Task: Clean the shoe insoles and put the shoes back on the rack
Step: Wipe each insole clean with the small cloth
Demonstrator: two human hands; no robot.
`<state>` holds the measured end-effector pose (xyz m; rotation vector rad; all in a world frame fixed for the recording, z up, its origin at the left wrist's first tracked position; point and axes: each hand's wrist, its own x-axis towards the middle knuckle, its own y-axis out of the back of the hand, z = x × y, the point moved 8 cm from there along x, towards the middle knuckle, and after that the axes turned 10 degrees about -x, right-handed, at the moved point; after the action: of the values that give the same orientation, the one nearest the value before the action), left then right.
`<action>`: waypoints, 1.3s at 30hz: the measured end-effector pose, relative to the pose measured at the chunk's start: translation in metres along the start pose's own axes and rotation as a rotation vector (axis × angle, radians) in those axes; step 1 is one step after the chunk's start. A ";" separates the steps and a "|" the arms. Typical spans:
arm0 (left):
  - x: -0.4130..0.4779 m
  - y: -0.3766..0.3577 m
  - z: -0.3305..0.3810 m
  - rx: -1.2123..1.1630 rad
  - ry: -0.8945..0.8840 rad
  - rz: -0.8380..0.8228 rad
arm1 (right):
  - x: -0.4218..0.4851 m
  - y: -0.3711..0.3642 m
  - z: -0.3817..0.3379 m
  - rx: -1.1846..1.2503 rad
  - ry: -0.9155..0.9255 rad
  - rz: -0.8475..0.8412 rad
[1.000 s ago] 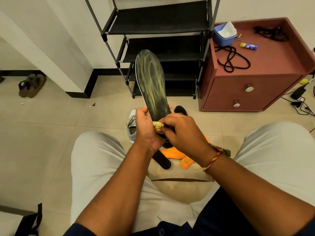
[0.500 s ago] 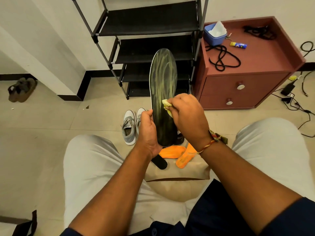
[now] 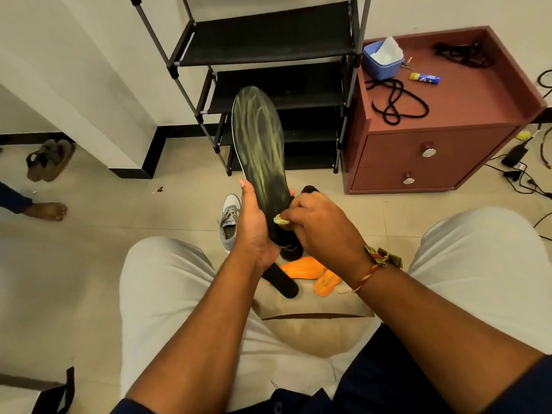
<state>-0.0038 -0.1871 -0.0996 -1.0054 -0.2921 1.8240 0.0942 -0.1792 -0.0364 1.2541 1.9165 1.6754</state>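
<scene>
Right hand [image 3: 319, 228] is back at the heel end of the black insole [image 3: 258, 144]; half a second ago it was rubbing at mid-length. Judgement: one more wipe stroke made, the cleaning step is under way, nothing racked yet.

Right fingers are curled and pinch a small yellowish wad of cloth [image 3: 280, 220] against the insole face. Left hand [image 3: 254, 231] wraps the heel end from the left and holds it upright in the air above the floor, toe toward the shoe rack [image 3: 268, 34].

Insole face: dark, with pale yellow-green streaks running lengthwise and a thin light rim.

A grey shoe [image 3: 230, 216] stands on the floor behind the left hand. Two orange insoles [image 3: 301, 267] lie below the hands.
</scene>
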 end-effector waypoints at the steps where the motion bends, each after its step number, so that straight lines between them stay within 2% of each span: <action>1: -0.001 -0.003 -0.004 -0.005 0.014 -0.022 | 0.001 0.003 0.001 -0.011 -0.009 0.031; 5: -0.012 -0.017 -0.034 0.054 0.162 -0.137 | 0.013 0.025 0.030 -0.017 -0.132 0.200; 10: -0.017 -0.024 -0.045 0.020 0.272 -0.217 | 0.013 0.038 0.057 0.029 -0.263 0.250; 13: -0.013 -0.021 -0.043 -0.013 0.253 -0.200 | 0.010 0.034 0.046 0.118 -0.243 0.230; 19: -0.002 -0.009 -0.015 -0.125 0.159 -0.107 | 0.003 0.013 -0.007 0.306 -0.041 0.017; 22: -0.001 -0.003 -0.007 -0.140 0.110 -0.068 | 0.001 0.010 -0.010 0.331 0.005 -0.031; 28: -0.006 -0.015 -0.022 -0.112 0.160 -0.148 | 0.007 0.020 -0.004 0.141 0.012 0.059; 34: -0.014 -0.021 -0.046 0.006 0.237 -0.176 | 0.010 0.039 0.041 0.040 -0.185 0.290; 37: -0.015 -0.021 -0.047 -0.018 0.244 -0.179 | 0.010 0.040 0.040 0.094 -0.206 0.302; 39: -0.015 -0.020 -0.042 -0.036 0.247 -0.176 | 0.011 0.033 0.032 0.165 -0.183 0.232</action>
<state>0.0431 -0.1999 -0.1061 -1.1791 -0.2540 1.5244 0.1240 -0.1525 -0.0111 1.6881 1.8888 1.4667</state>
